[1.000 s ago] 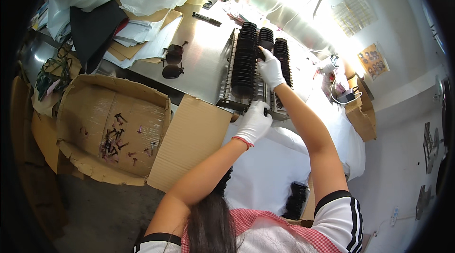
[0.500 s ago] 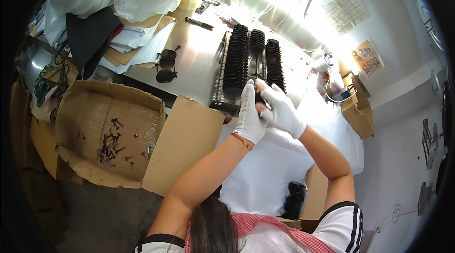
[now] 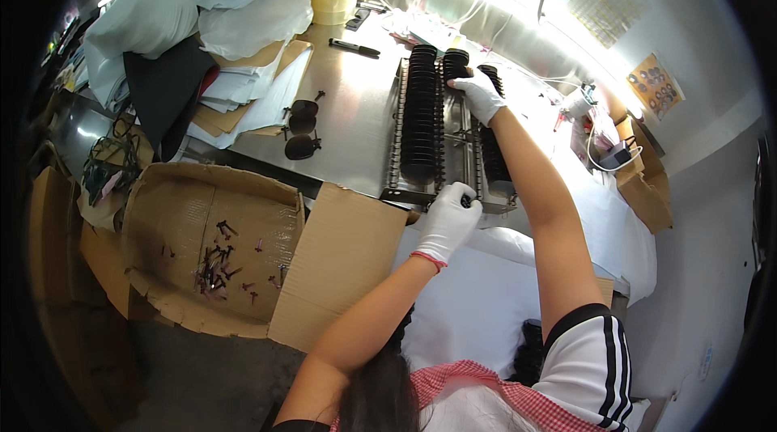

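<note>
The right hand (image 3: 481, 97) has its fingers (image 3: 459, 83) at the middle row of dark lenses (image 3: 455, 62), grip impossible to tell; the left hand (image 3: 447, 222) curls around a small dark piece (image 3: 465, 201). Together half a second ago, the hands have parted, apparently returning work to that row, upper centre of the frame, in the metal rack (image 3: 402, 196) on the bench (image 3: 356, 100).

White gloves (image 3: 451, 226), red left wristband (image 3: 430, 260), white short sleeves (image 3: 584, 367), black cuffs (image 3: 576, 320), black stripes (image 3: 622, 371), red-and-white checked apron (image 3: 530, 401), long hair (image 3: 376, 396)
</note>
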The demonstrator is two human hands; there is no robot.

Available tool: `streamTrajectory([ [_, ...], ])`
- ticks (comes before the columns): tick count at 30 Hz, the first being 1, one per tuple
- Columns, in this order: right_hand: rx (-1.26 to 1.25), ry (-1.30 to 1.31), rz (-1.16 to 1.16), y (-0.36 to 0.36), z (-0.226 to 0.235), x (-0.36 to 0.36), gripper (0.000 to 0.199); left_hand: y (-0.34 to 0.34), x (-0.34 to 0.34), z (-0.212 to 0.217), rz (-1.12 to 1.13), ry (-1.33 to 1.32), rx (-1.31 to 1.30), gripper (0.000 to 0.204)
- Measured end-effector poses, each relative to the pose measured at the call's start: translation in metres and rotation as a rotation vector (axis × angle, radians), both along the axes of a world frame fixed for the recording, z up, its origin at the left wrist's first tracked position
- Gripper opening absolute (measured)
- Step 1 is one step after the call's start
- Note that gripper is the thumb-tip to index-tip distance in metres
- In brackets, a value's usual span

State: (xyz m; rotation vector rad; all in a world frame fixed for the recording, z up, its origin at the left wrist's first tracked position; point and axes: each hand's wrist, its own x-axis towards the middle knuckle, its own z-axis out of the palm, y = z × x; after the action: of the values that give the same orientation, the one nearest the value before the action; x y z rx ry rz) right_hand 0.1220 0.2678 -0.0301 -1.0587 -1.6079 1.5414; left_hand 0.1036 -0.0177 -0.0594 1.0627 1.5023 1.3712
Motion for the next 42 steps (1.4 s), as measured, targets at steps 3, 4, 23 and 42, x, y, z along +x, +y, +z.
streamTrajectory([
  [3,0.141,-0.187,0.114,0.008,-0.005,0.0,0.067,-0.004,-0.01,0.005,-0.022,0.031,0.003,0.021],
  [4,0.216,-0.254,0.142,0.007,-0.006,-0.002,0.063,-0.005,-0.012,0.006,-0.049,0.024,-0.024,0.021],
  [23,0.904,-0.357,0.03,-0.149,0.053,0.042,0.042,-0.006,-0.004,0.047,0.031,-1.145,0.033,0.046],
  [42,0.273,-0.164,-0.069,0.065,0.001,-0.017,0.04,-0.059,-0.013,0.041,-0.19,-1.401,0.146,0.059],
])
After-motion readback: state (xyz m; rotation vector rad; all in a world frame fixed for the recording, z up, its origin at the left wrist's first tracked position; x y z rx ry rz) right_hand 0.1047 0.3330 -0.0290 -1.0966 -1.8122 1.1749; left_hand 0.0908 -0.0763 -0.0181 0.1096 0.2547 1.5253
